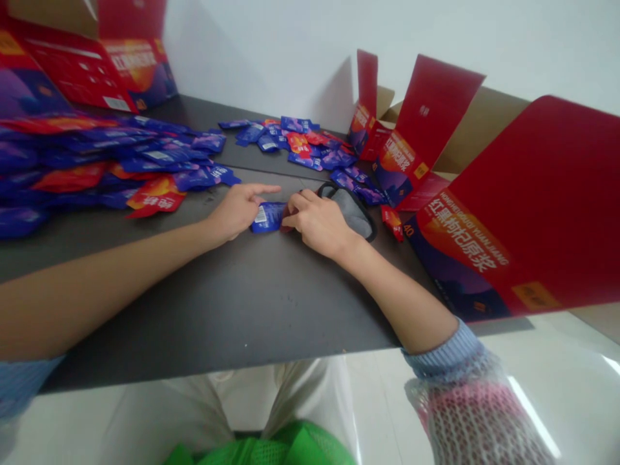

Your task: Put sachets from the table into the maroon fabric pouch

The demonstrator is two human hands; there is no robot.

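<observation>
A blue sachet (pixel 267 217) with a white barcode label lies on the dark table between my hands. My right hand (pixel 317 219) has its thumb and fingers pinched at the sachet's right end, which they cover. At its left end is my left hand (pixel 233 212), index finger stretched out above the sachet and the other fingers curled beside its edge; the thumb is mostly hidden. Just right of my right hand, partly beneath it, rests a grey padded item (pixel 356 214) with a black rim, whose kind I cannot make out.
A large heap of blue and red sachets (pixel 111 158) covers the table's left side. A smaller scattered pile (pixel 300 142) lies at the back. Open red cartons stand at right (pixel 523 213) and back left (pixel 140 71). The table's front edge (pixel 242 374) is close to my legs.
</observation>
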